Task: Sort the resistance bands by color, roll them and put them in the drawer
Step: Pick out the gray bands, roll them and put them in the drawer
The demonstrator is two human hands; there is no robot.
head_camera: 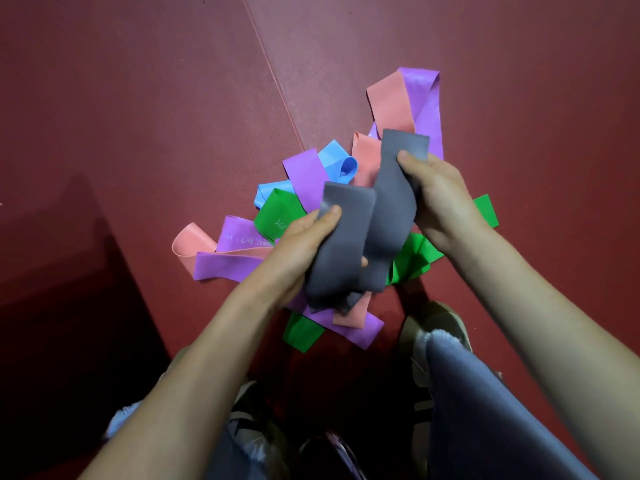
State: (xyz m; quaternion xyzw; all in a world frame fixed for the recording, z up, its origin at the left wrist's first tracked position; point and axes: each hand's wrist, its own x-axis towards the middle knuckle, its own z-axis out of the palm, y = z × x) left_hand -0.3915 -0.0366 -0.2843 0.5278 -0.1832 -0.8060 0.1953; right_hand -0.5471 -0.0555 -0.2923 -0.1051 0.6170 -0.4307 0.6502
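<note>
Head view, looking down. Both hands are raised over a loose pile of resistance bands at centre frame.

Left hand [304, 237]: fingers curled round the grey resistance bands [346, 247], thumb pressed on the upper flat end.
Right hand [440, 199]: grasps the same grey bundle further up, thumb on top of the strip near its upper end.
The grey strips sag and twist between the two hands. Whether this is one folded band or two is hard to tell from the overlap.

The pile lies on the red floor mat [173, 116], below and behind the hands:
- purple bands [426, 98], upper right, centre and left;
- salmon-pink bands [388, 102], beside the purple at upper right, another loop at left;
- blue bands [337, 161], centre, partly under a purple strip;
- green bands [277, 213], centre, right and lower centre.
The colours overlap unsorted.

Lower frame: a shoe [440, 327] on the mat and a blue-grey trouser leg [485, 410].
</note>
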